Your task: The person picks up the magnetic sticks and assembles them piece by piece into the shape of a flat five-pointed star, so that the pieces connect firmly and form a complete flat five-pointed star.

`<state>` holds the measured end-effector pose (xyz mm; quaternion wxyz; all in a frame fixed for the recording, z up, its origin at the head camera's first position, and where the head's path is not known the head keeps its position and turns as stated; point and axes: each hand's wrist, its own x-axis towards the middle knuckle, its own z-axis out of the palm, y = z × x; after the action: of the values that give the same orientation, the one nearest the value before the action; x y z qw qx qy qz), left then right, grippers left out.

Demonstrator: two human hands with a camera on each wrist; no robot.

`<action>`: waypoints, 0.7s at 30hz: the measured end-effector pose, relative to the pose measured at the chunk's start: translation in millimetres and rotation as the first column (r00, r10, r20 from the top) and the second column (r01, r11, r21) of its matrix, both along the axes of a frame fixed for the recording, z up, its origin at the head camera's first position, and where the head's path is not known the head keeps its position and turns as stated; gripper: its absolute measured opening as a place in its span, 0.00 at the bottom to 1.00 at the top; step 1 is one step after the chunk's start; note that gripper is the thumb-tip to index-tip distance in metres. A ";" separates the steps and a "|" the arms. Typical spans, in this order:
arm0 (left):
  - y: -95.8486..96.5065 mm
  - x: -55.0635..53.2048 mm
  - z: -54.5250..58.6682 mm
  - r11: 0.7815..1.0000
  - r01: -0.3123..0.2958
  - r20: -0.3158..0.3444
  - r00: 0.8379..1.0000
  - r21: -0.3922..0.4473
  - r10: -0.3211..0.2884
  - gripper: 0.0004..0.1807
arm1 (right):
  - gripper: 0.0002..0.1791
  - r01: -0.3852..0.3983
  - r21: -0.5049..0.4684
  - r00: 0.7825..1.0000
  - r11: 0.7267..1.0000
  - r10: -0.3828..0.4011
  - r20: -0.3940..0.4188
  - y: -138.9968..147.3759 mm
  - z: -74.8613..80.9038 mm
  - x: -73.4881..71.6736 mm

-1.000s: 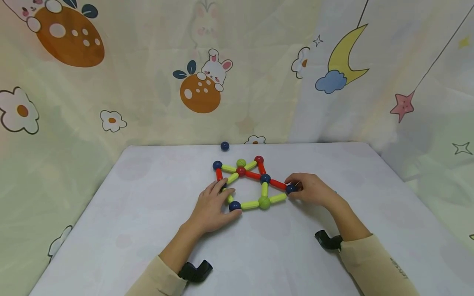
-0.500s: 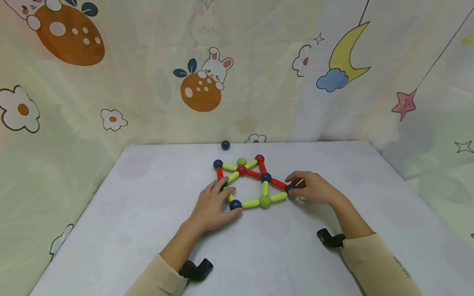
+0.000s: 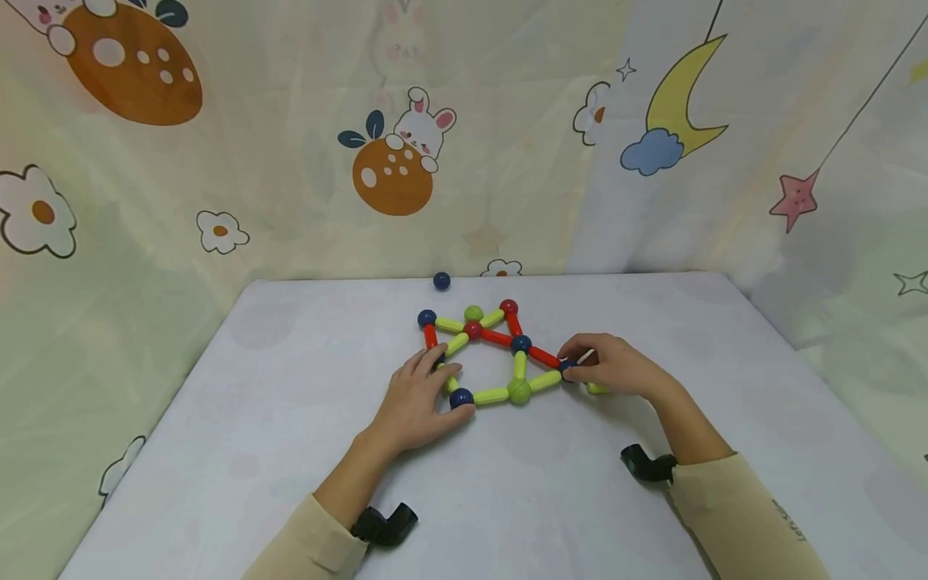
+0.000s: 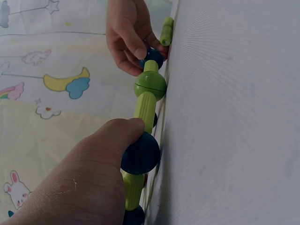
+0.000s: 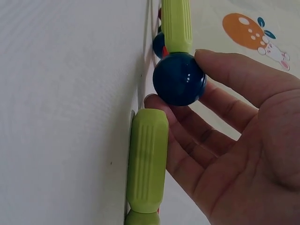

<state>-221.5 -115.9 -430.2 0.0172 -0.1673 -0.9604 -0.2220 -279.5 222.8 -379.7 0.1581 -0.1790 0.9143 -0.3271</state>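
Observation:
A flat frame of magnetic sticks and balls lies on the table, with green sticks (image 3: 490,395), red sticks (image 3: 497,339) and blue, red and green balls. My left hand (image 3: 415,403) holds its left side, the thumb against the near-left blue ball (image 4: 140,153) and the fingers over another blue ball, mostly hidden. With thumb and fingers, my right hand (image 3: 612,366) pinches the blue ball (image 5: 179,78) at the frame's right corner. A green stick (image 5: 179,23) joins that ball. Beneath the right hand a loose green stick (image 5: 149,159) lies apart from it.
A single blue ball (image 3: 441,280) sits at the table's back edge. One green ball (image 3: 474,313) lies just behind the frame's red ball (image 3: 473,329). A printed cloth (image 3: 290,161) hangs behind the white table (image 3: 239,451).
My right thumb has come further across the blue corner ball, and the green stick beneath that hand has come into sight. The left hand keeps its place; the head view has tilted slightly.

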 end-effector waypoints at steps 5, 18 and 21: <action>0.0 -0.2 0.8 1.000 0.001 0.002 1.000 0.000 -0.001 0.37 | 0.17 -0.009 0.022 1.000 1.000 0.009 -0.004 -2.2 0.4 0.9; -0.9 -1.1 0.1 1.000 0.002 0.001 1.000 -0.004 -0.002 0.38 | 0.17 0.006 0.055 1.000 0.998 -0.005 -0.013 -6.4 1.6 1.8; -0.7 -0.6 -0.1 1.000 0.002 -0.003 1.000 -0.005 -0.002 0.38 | 0.17 0.008 0.058 1.000 0.998 -0.007 -0.015 -6.5 2.0 2.3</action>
<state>-222.1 -116.6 -430.3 0.0178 -0.1686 -0.9608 -0.2193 -277.1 216.4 -377.7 0.1550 -0.1732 0.9252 -0.2999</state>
